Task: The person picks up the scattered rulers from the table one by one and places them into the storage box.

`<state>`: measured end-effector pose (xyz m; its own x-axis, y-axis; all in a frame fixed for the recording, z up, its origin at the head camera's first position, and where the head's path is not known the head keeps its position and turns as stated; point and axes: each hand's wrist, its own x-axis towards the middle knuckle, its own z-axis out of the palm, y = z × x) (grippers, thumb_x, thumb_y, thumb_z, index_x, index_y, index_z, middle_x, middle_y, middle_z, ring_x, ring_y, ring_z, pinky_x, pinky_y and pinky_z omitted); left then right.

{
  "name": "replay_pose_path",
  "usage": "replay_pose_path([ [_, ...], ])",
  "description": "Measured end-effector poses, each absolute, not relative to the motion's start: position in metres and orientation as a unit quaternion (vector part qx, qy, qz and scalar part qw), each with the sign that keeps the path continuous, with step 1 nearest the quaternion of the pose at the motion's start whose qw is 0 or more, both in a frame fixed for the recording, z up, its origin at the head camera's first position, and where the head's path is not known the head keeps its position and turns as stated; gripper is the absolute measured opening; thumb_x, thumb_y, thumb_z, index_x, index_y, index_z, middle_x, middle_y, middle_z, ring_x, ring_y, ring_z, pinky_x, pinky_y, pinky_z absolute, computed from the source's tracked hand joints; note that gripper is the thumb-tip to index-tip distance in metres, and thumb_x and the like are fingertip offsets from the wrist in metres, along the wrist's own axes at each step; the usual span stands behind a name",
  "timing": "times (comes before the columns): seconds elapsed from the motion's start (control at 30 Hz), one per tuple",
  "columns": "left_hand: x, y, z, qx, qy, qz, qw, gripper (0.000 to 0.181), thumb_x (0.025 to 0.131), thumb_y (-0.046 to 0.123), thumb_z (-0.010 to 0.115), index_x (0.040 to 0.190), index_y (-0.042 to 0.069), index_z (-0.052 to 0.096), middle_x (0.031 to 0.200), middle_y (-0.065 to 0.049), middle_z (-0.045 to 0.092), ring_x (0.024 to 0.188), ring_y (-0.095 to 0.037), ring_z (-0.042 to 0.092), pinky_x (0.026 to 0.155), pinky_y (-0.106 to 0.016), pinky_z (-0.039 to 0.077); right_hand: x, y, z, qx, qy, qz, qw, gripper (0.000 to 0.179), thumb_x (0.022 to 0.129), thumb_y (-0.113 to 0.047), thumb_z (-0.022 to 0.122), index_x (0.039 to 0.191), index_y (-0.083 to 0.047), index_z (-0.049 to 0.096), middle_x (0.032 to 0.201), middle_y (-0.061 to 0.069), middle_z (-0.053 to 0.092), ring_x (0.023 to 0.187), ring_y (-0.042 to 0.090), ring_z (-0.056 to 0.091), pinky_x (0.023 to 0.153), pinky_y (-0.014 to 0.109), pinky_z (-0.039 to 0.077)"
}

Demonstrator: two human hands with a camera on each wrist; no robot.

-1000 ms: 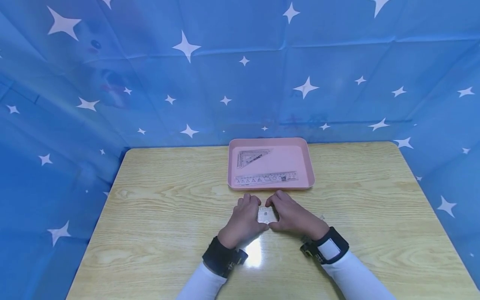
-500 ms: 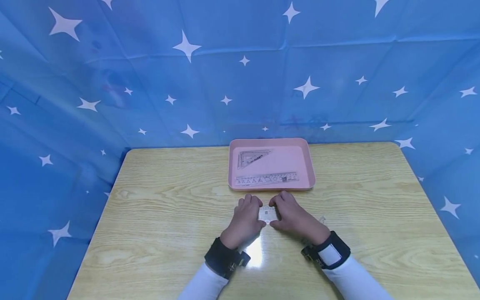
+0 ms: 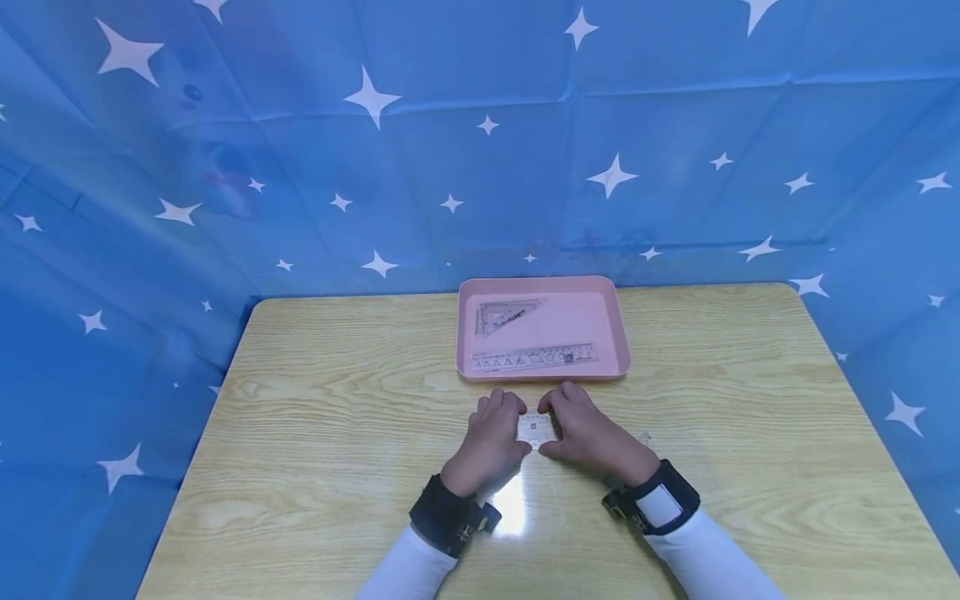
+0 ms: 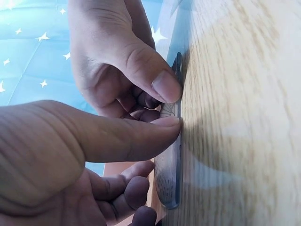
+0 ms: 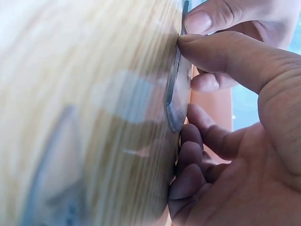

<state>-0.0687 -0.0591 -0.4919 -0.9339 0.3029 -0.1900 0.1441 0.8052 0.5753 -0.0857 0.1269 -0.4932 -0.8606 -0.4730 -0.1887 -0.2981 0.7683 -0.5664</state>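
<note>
A clear plastic protractor lies flat at the tabletop, just in front of the pink tray. My left hand grips its left side, thumb at the near edge and fingers curled at the far one. Its right side is held the same way by my right hand. Up close in the left wrist view, the protractor shows radiating lines, with both thumbs close together on its straight edge. The hands cover both its ends in the head view.
Behind the hands stands the pink tray, holding a clear set square and a clear ruler. Another clear pointed plastic piece lies on the wooden table by the right forearm, mostly hidden in the head view. A blue star-patterned cloth hangs behind.
Since a second ago the right hand has shifted very slightly right, and the gap between the hands' fingers has widened a little. Over the last half second nothing visibly moves.
</note>
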Motion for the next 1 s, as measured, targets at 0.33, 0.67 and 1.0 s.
replay_pose_path([
  [0.33, -0.0676, -0.0586, -0.4896, 0.117, 0.935, 0.300, 0.147, 0.043, 0.084, 0.014, 0.082, 0.120, 0.007, 0.059, 0.113, -0.005, 0.053, 0.103, -0.024, 0.045, 0.085, -0.036, 0.040, -0.0880, 0.1251, -0.4955, -0.197, 0.924, -0.283, 0.168, 0.054, 0.076, -0.022, 0.088, 0.119, -0.005, 0.059, 0.111, 0.004, 0.049, 0.103, 0.021, 0.045, 0.093, 0.040, 0.046],
  [0.67, -0.0671, -0.0593, -0.4883, 0.113, 0.932, 0.308, 0.152, 0.045, 0.083, 0.016, 0.083, 0.120, 0.006, 0.058, 0.113, -0.005, 0.052, 0.105, -0.024, 0.045, 0.087, -0.037, 0.039, -0.0882, 0.1247, -0.4978, -0.194, 0.922, -0.288, 0.170, 0.052, 0.076, -0.021, 0.088, 0.117, -0.006, 0.059, 0.112, 0.004, 0.049, 0.106, 0.021, 0.045, 0.096, 0.040, 0.046],
  [1.0, -0.0662, -0.0582, -0.4895, 0.111, 0.934, 0.310, 0.141, 0.044, 0.084, 0.020, 0.083, 0.118, 0.005, 0.059, 0.110, -0.005, 0.050, 0.102, -0.024, 0.045, 0.086, -0.037, 0.040, -0.0875, 0.1267, -0.4983, -0.207, 0.922, -0.283, 0.164, 0.050, 0.078, -0.022, 0.087, 0.118, -0.008, 0.059, 0.110, 0.002, 0.048, 0.102, 0.019, 0.043, 0.089, 0.037, 0.044],
])
